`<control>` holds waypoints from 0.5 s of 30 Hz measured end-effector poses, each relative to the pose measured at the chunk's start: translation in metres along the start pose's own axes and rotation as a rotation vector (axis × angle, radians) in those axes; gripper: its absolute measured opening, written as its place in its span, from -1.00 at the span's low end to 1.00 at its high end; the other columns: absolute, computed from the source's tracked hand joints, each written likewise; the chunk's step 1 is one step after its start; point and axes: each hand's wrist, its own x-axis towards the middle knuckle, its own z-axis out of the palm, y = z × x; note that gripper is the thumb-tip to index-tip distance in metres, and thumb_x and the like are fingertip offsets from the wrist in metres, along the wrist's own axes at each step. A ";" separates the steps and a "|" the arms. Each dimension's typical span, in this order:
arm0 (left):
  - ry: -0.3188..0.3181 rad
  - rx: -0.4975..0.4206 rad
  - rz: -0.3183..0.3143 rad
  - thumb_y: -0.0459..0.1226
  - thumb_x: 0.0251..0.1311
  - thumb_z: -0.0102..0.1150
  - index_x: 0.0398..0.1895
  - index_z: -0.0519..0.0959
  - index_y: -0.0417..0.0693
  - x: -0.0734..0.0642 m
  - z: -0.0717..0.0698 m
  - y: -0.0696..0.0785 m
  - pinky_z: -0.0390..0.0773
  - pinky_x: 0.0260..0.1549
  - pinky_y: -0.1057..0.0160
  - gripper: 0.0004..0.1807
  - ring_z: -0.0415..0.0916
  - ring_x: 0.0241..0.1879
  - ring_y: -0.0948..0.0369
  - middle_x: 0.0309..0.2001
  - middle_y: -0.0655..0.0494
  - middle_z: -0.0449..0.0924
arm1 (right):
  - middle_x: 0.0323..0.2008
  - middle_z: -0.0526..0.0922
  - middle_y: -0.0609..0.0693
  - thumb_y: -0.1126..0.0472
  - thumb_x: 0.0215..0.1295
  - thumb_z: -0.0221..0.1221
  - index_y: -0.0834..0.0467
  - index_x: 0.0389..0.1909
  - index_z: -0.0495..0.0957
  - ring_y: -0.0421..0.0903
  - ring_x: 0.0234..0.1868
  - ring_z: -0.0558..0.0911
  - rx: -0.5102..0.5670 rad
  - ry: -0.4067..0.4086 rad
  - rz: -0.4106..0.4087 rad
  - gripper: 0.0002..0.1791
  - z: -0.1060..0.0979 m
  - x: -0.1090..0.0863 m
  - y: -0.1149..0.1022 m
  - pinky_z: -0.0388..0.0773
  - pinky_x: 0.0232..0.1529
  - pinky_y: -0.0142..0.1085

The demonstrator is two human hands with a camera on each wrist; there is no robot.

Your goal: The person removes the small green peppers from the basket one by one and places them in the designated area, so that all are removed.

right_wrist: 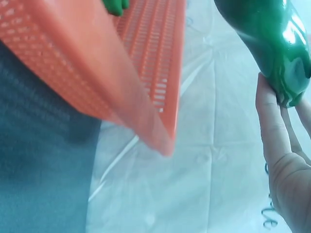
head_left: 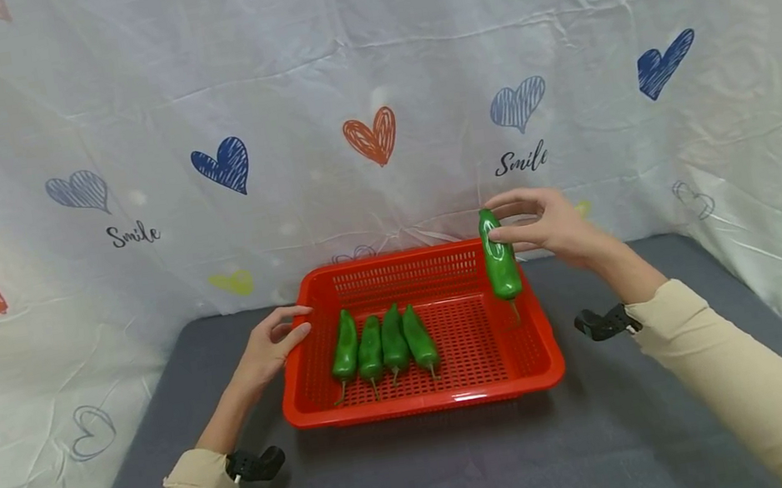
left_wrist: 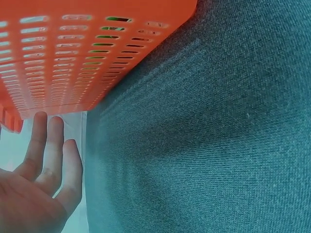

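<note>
My right hand (head_left: 543,225) pinches a long green pepper (head_left: 500,261) above the right end of a red plastic basket (head_left: 425,401). The pepper hangs with its stem downward, and in the right wrist view the fingers (right_wrist: 272,119) meet its narrow end. Several more green peppers (head_left: 394,340) lie side by side in the left half of the basket, stems toward me. At the basket's left rim my left hand (head_left: 266,351) rests with thumb and forefinger at the edge. Three of its fingers (left_wrist: 56,145) look straight beside the perforated wall in the left wrist view.
The basket stands on a table with a dark grey cloth (head_left: 440,473). Behind it hangs a white sheet (head_left: 295,106) printed with hearts and the word "Smile". Each wrist wears a small black device, one on the right wrist (head_left: 603,323).
</note>
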 end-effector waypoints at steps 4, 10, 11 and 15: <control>0.009 0.007 0.001 -0.15 0.46 0.20 0.35 0.47 -0.09 -0.001 0.000 0.001 0.68 -0.23 0.07 -0.53 0.53 0.08 -0.14 0.23 -0.28 0.47 | 0.18 0.54 0.24 0.31 0.31 0.37 0.28 0.27 0.52 0.10 0.10 0.58 -0.027 0.037 -0.004 -0.48 -0.009 -0.005 0.002 0.66 -0.09 -0.11; 0.011 0.005 0.006 -0.15 0.46 0.21 0.35 0.48 -0.09 -0.001 0.000 0.001 0.68 -0.24 0.06 -0.53 0.54 0.05 -0.14 0.22 -0.30 0.48 | 0.17 0.56 0.22 0.27 0.32 0.38 0.28 0.27 0.53 0.08 0.08 0.59 -0.054 0.096 0.019 -0.48 -0.022 -0.010 0.006 0.66 -0.09 -0.20; 0.011 0.006 0.007 -0.15 0.46 0.21 0.35 0.48 -0.09 -0.001 0.000 0.001 0.68 -0.24 0.06 -0.54 0.55 0.05 -0.14 0.22 -0.30 0.48 | 0.17 0.56 0.22 0.26 0.32 0.38 0.28 0.26 0.53 0.07 0.07 0.61 -0.053 0.102 0.019 -0.48 -0.024 -0.011 0.007 0.66 -0.09 -0.20; 0.005 0.010 0.014 -0.15 0.47 0.20 0.35 0.47 -0.10 0.000 -0.001 0.000 0.68 -0.23 0.07 -0.54 0.54 0.06 -0.14 0.23 -0.30 0.48 | 0.17 0.55 0.23 0.26 0.33 0.37 0.29 0.27 0.53 0.00 0.04 0.64 -0.048 0.121 0.027 -0.48 -0.033 -0.015 0.011 0.65 -0.08 -0.23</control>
